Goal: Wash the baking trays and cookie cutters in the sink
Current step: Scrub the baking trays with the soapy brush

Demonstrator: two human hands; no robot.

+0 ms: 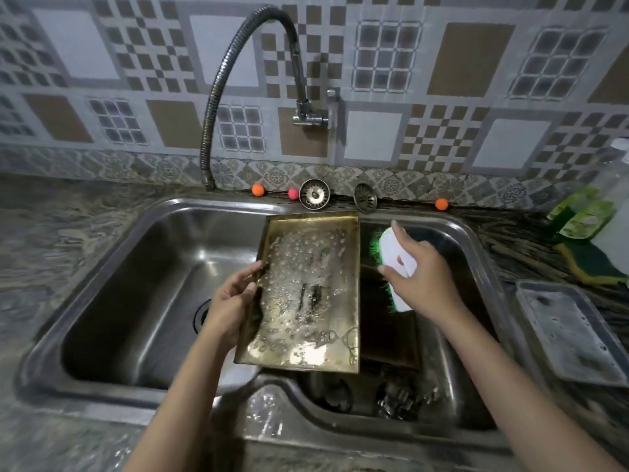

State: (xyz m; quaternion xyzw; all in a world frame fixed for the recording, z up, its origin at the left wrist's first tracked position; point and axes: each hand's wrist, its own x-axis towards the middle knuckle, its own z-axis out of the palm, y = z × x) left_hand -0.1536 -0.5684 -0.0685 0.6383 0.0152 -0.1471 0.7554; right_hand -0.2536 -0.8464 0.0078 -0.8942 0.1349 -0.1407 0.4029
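Note:
A brass-coloured baking tray [306, 294], wet and soapy inside, is held over the divider of the double sink [112, 267]. My left hand [235, 298] grips its left rim. My right hand [418, 277] holds a white scrub brush [396, 257] with green bristles just right of the tray, apart from it. A dark tray [391, 335] lies in the right basin beneath, partly hidden. Small metal cookie cutters [398, 396] sit at the bottom of the right basin. A grey tray [571, 332] rests on the counter at right.
A flexible faucet [238, 63] arches above the left basin. Two sink strainers [315, 194] lean at the back ledge among small orange and pink balls. A green soap bottle [585, 212] and a green-yellow sponge [592, 264] sit on the right counter.

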